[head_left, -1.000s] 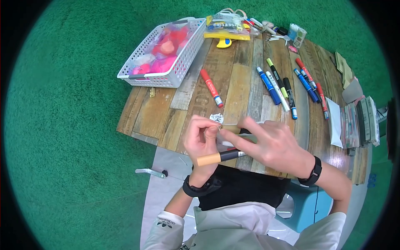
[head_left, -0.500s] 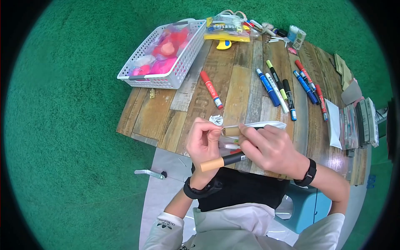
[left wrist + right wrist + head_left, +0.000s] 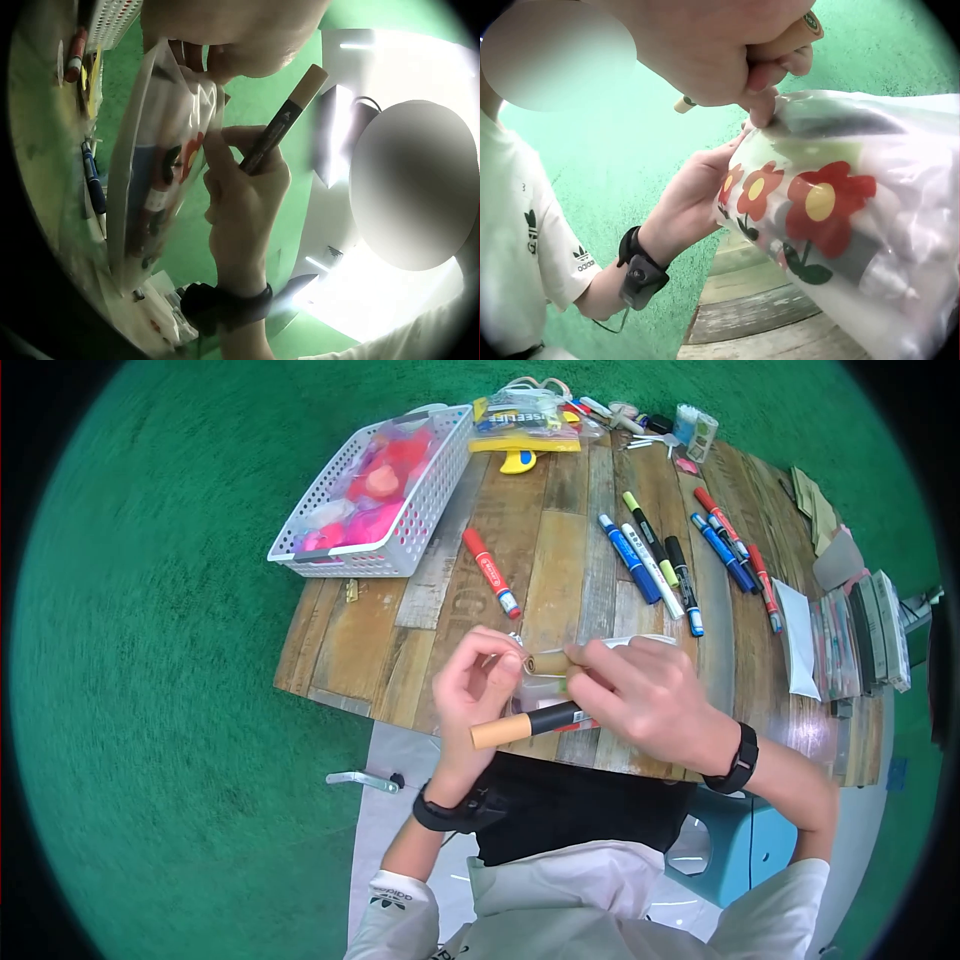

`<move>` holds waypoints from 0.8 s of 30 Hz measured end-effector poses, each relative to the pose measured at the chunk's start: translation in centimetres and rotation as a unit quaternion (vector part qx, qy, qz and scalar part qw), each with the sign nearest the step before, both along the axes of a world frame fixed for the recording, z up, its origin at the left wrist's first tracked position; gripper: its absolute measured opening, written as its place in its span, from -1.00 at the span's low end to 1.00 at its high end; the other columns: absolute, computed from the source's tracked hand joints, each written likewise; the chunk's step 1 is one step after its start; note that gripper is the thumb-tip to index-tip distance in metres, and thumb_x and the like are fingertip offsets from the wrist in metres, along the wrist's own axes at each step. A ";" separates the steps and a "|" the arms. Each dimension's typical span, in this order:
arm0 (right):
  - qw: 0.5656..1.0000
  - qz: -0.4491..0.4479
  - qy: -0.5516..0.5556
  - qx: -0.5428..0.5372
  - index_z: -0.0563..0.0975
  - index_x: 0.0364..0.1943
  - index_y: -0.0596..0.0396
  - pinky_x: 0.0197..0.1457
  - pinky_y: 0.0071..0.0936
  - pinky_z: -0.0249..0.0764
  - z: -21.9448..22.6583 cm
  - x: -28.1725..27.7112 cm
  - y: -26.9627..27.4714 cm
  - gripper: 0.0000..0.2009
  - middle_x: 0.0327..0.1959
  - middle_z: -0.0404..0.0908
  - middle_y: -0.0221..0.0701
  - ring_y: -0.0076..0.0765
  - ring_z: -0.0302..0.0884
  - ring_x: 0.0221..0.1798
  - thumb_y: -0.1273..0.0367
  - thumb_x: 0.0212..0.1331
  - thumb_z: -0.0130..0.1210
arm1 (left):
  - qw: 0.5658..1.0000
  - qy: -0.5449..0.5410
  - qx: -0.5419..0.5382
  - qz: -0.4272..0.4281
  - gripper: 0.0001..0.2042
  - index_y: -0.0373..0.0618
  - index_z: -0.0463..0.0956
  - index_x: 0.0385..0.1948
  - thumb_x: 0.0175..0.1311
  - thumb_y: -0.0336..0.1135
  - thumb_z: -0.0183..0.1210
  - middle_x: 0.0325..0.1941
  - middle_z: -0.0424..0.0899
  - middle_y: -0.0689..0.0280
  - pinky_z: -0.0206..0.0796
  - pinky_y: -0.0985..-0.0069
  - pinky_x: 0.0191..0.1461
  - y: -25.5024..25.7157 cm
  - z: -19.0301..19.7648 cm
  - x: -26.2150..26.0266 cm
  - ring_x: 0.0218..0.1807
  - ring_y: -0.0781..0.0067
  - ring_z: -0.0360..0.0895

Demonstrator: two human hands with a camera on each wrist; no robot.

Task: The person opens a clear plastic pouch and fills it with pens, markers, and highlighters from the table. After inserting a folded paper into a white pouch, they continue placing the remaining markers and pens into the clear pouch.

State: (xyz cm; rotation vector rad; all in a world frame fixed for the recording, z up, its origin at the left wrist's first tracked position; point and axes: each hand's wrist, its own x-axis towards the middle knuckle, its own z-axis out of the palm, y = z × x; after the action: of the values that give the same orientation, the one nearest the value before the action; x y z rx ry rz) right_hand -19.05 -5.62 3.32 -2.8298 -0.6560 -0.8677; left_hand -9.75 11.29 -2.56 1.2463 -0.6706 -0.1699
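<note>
My left hand [image 3: 472, 685] pinches one top corner of a clear plastic pouch [image 3: 829, 210] printed with red flowers. Through its side, a red-and-white marker [image 3: 156, 199] shows in the left wrist view. My right hand [image 3: 645, 695] grips two markers. One, black with a light orange end [image 3: 500, 731], sticks out leftward in front of the left palm. The other, a tan marker [image 3: 550, 663], lies under the right fingertips, its round end close to the left fingertips. In the right wrist view, a right fingertip [image 3: 762, 114] is right at the pouch's top edge.
A red marker [image 3: 490, 573] lies beyond the hands. Blue, white and black markers [image 3: 630, 560] and a second group [image 3: 725, 550] lie to the right. A white basket [image 3: 425, 510] of pink items stands back left. Stacked packs [image 3: 870, 630] line the right edge.
A second ago the right fingertips met the left ones at the pouch corner; they then drew right, uncovering the tan marker. The left hand keeps its pinch. The head view has shifted slightly.
</note>
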 end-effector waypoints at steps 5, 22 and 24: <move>0.999 0.013 -0.035 -0.013 0.38 -0.52 0.00 -0.55 -0.53 0.37 -1.2 0.0 -0.4 -0.84 -0.44 0.39 -0.48 -0.57 0.42 -0.61 0.39 -0.19 0.15 | 0.969 0.105 0.145 -0.170 -0.86 -0.26 0.52 -0.32 0.30 -0.35 0.15 -0.34 0.57 0.42 0.29 0.67 -0.12 0.9 2.1 2.7 -0.23 0.71 0.46; 0.988 0.064 -0.105 -0.098 0.35 -0.64 0.00 -0.59 -0.64 0.17 -2.3 -1.1 -0.8 -0.83 -0.28 0.63 -0.41 -0.61 0.25 -0.64 0.37 -0.36 0.11 | 0.809 0.094 0.338 -0.472 -0.81 -0.23 0.56 -0.36 0.33 -0.29 0.12 -0.44 0.56 0.44 0.37 0.68 -0.30 -4.2 3.1 6.6 -0.38 0.70 0.48; 0.987 0.067 -0.102 -0.104 0.34 -0.65 0.00 -0.59 -0.65 0.16 -2.3 -1.3 -0.8 -0.83 -0.27 0.64 -0.39 -0.61 0.24 -0.65 0.37 -0.36 0.11 | 0.807 0.112 0.326 -0.479 -0.82 -0.24 0.56 -0.35 0.33 -0.30 0.11 -0.44 0.56 0.43 0.37 0.68 -0.29 -4.2 3.0 6.6 -0.38 0.70 0.48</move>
State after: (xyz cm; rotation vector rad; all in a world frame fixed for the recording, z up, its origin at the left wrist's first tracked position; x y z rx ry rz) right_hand -20.32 -6.43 0.98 -2.8543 -1.0074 -1.1360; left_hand -3.16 7.08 0.43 1.3821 -1.0325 -1.4774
